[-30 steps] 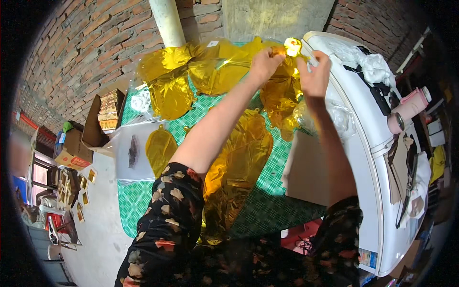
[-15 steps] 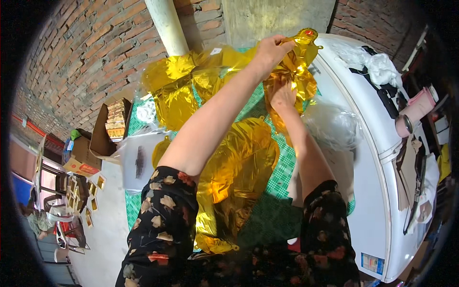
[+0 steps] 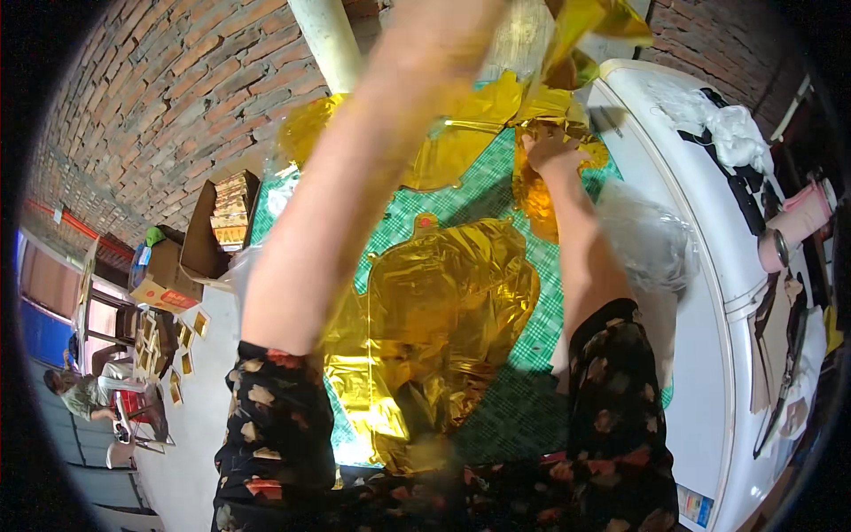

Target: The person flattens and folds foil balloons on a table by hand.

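Flat, uninflated gold foil balloons lie on a green checked cloth (image 3: pixel 479 199). Closest to my body is a large one (image 3: pixel 452 310), wrinkled and shiny, with small tabs at its edge. At the far right of the cloth my right hand (image 3: pixel 554 151) grips another gold foil balloon (image 3: pixel 538 199), its fingers bent over the foil. My left forearm stretches up past the top edge, smeared by motion, and the hand itself is out of the picture. Beside it a raised piece of gold foil (image 3: pixel 589 40) hangs in the air. More gold foil (image 3: pixel 465 146) is spread at the back.
A white rounded appliance (image 3: pixel 700 293) lies along the right, carrying a pink cup (image 3: pixel 798 222) and white plastic bags (image 3: pixel 718 129). Clear plastic (image 3: pixel 647 235) rests near my right forearm. Cardboard boxes (image 3: pixel 208 239) stand left; a person (image 3: pixel 84 395) sits farther off. A brick wall rises behind.
My left hand has gone up out of the picture, and gold foil has risen at the top. My right hand has shifted slightly up and right. The view has turned a little.
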